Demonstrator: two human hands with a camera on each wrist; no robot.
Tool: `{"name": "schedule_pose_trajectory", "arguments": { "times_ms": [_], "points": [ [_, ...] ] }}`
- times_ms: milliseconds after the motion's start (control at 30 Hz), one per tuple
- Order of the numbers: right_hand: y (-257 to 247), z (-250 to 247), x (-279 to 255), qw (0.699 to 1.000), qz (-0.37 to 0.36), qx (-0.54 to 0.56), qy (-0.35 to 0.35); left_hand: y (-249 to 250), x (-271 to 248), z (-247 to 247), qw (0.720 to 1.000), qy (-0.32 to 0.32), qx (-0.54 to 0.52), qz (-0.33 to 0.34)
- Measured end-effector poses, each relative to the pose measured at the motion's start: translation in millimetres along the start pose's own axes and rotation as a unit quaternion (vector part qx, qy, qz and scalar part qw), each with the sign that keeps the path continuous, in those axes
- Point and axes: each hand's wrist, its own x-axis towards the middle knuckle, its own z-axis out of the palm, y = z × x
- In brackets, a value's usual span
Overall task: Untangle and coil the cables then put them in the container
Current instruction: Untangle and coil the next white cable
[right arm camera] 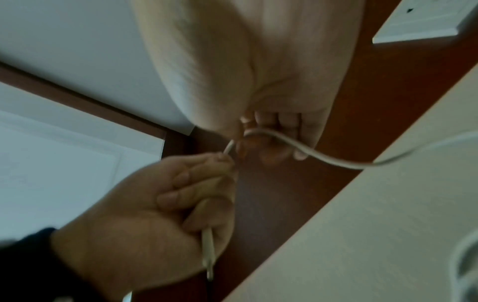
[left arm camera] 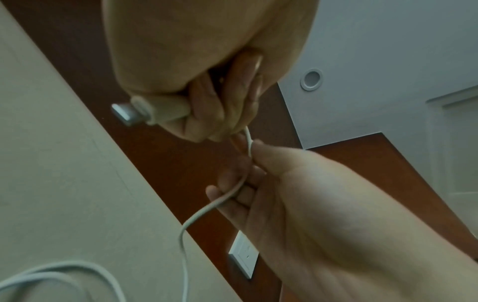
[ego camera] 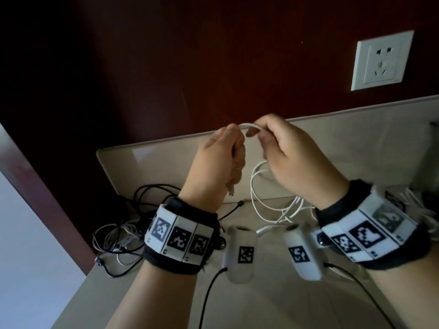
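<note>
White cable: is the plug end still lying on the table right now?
No. The left hand grips the white cable with its plug sticking out of the fist, lifted off the table.

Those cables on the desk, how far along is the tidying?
Early on. Nothing looks coiled or put away yet. In hand: the left hand grips the thin white cable near its metal-tipped plug, while the right hand pinches the cable just beyond. The rest of it lies in loose loops on the beige desk. The black and white cable tangle waits untouched.
</note>
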Motion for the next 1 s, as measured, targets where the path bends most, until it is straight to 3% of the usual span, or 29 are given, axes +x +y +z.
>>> {"name": "schedule_pose_trajectory", "arguments": {
  "times_ms": [67,333,533,600,667,800,1000],
  "points": [
    [9,4,1,0.999,0.017,0.004,0.027,2,1,-2,0.999,0.012,-0.029,0.004],
    [43,0,-2,0.976,0.153,-0.149,-0.029,14,7,-43,0.977,0.084,-0.194,0.038],
    [20,3,-3,0.953,0.158,-0.26,0.019,13,6,-33,0.96,0.039,-0.27,0.063],
    [12,7,-7,0.94,0.133,-0.312,-0.024,12,5,-21,0.956,-0.002,-0.288,0.064],
    [10,14,-12,0.933,0.096,-0.332,-0.101,10,4,-11,0.962,-0.012,-0.266,0.065],
    [1,10,-17,0.936,0.048,-0.25,-0.244,0,3,-8,0.989,0.029,-0.098,0.111],
    [-23,-10,-14,0.918,0.005,-0.333,-0.214,1,-5,-4,0.991,0.011,0.037,0.128]
  ]
}}
